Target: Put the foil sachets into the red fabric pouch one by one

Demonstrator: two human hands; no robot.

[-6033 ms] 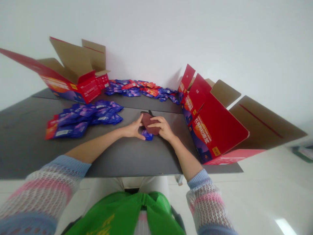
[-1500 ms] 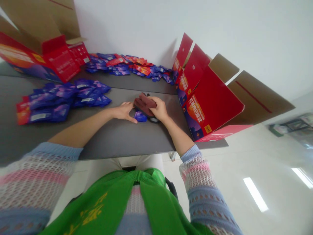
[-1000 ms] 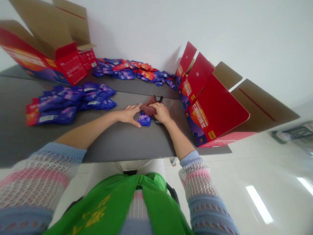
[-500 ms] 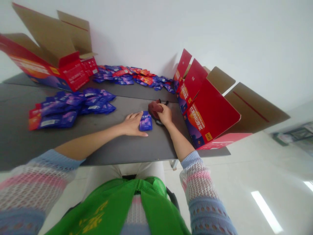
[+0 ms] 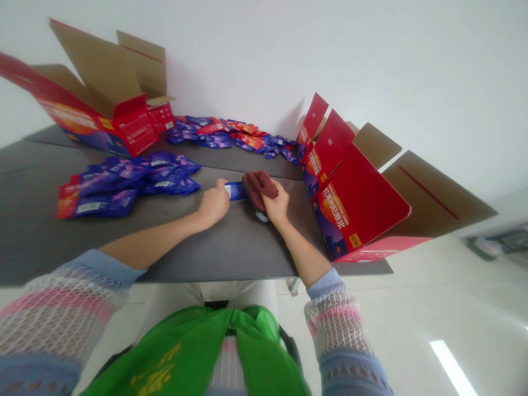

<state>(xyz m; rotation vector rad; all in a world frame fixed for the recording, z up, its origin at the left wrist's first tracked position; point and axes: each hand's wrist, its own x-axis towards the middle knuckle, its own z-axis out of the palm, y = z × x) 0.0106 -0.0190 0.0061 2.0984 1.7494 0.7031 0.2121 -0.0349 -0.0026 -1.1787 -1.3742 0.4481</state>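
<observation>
My left hand (image 5: 214, 205) is closed on one end of a small blue sachet (image 5: 236, 191). The sachet's other end reaches to the brown cloth piece and is partly hidden behind it. In my right hand (image 5: 277, 204) is this folded, soft brown cloth piece (image 5: 261, 187) with a dark edge and a grey patch at its lower end; its exact kind is unclear. Both hands are just above the grey table (image 5: 198, 250). To the left lies a heap of blue and purple sachets (image 5: 136, 181), with a few red-orange ones at its left end.
A long row of blue and red sachets (image 5: 231, 133) lies along the wall. An open red carton (image 5: 136, 132) stands at the back left. On the right, open red cartons (image 5: 350, 192) stand in a line, their flaps sticking out. The table's front edge is close to my lap.
Over the last second, the brown cloth piece was drawn right off the sachet, then came back beside it. My left hand went from lying spread beside the sachet to gripping its end.
</observation>
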